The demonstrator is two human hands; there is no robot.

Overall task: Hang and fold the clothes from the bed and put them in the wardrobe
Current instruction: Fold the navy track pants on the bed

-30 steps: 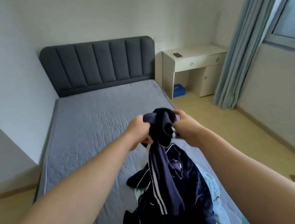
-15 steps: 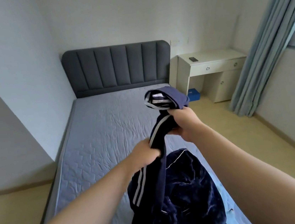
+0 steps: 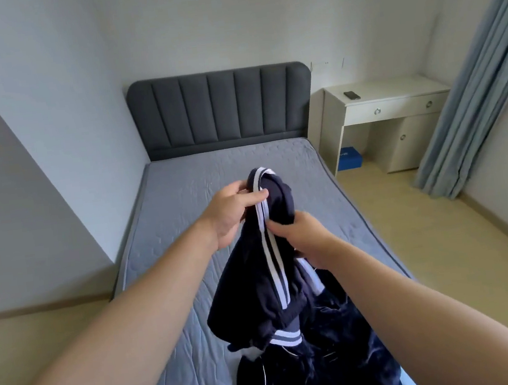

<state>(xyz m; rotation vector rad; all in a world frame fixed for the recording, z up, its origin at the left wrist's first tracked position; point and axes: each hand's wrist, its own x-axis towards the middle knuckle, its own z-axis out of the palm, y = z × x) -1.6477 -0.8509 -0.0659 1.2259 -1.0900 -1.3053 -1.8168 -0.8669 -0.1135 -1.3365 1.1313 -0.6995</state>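
Two grips are pinching the striped navy garment (image 3: 258, 287): left grip (image 3: 233, 214) up top, right grip (image 3: 306, 237) just below. Its hem is dangling over the dark pile (image 3: 347, 366) underneath, maybe risking snagging it off the bed (image 3: 183, 201).

Matt knit garment (image 3: 257, 281) — quilted cloth bed (image 3: 182, 194).

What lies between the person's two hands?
In the head view, the navy white-striped garment, gripped by the left hand and the right hand.
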